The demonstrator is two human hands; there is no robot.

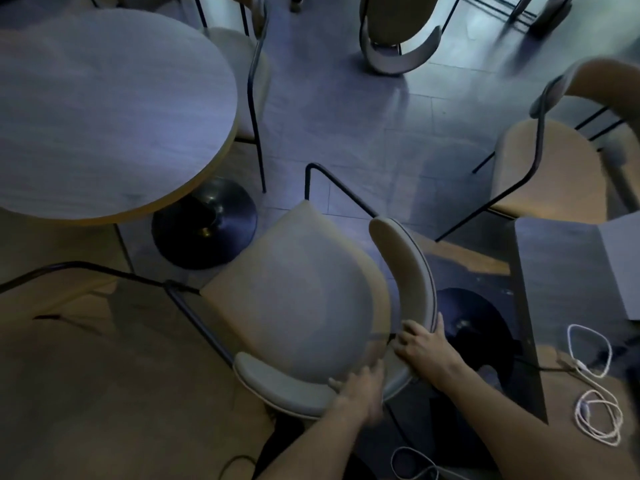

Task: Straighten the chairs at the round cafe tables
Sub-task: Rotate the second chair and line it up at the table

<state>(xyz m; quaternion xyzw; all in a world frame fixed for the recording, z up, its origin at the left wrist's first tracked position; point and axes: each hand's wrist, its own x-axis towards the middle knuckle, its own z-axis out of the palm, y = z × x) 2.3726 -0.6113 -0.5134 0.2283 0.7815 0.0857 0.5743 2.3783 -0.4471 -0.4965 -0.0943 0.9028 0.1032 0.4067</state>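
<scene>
A beige padded chair point(298, 289) with a curved backrest point(408, 271) and thin black metal legs stands just below me, angled away from the round wooden table point(104, 109) at upper left. My left hand point(360, 386) grips the lower curve of the backrest. My right hand point(420, 346) holds the backrest further round, thumb over its outer edge. The table's black disc base point(204, 223) shows beneath its rim.
A second chair point(242, 77) is tucked at the table's far side. Another beige chair point(547, 171) stands at right, one more at top centre point(391, 32). A dark tabletop point(561, 271) at right carries a white coiled cable point(595, 410). Grey tiled floor lies between the chairs.
</scene>
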